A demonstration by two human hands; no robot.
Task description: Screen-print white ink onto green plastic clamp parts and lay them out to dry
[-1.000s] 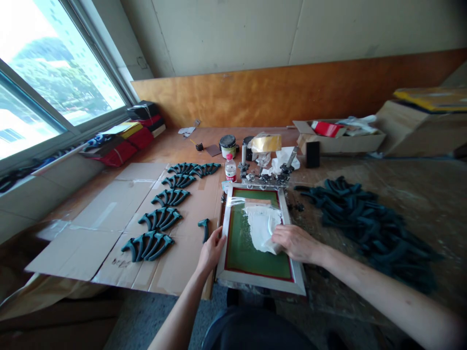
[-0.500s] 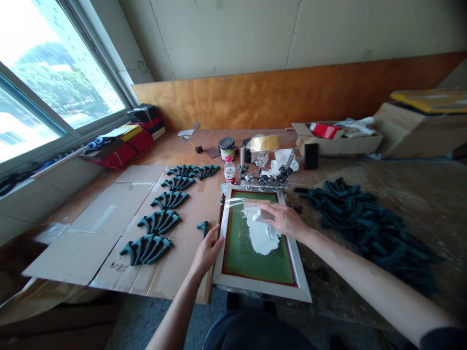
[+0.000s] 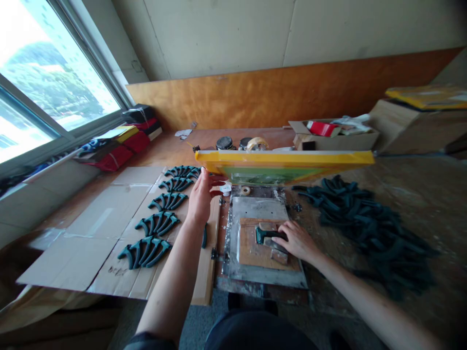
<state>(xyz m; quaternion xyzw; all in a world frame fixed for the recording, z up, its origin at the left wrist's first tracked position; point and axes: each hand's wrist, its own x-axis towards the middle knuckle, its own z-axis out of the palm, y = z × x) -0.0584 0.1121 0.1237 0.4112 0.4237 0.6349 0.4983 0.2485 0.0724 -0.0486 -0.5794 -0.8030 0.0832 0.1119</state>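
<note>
A screen-printing frame (image 3: 284, 156) stands tilted up, its yellow-taped edge facing me. My left hand (image 3: 203, 194) grips its left end, thumb up and fingers curled under it. Below the raised screen, a dark green T-shaped handle (image 3: 265, 234) lies across small blocks on a wooden jig board (image 3: 248, 245). My right hand (image 3: 296, 239) has its fingers closed round the right end of that handle. The board rests on a grey metal base plate (image 3: 251, 206). One loose handle (image 3: 204, 236) is partly hidden behind my left forearm.
Rows of green handles (image 3: 157, 222) lie on flattened cardboard (image 3: 91, 238) at left. A heap of handles (image 3: 365, 223) is at right. Behind the screen are ink jars (image 3: 224, 142), a tape roll (image 3: 257, 143) and an open carton (image 3: 339, 142).
The screen has swung up from lying flat. My left hand rose with its edge. My right hand left the white paste area on the mesh and now holds the handle on the jig.
</note>
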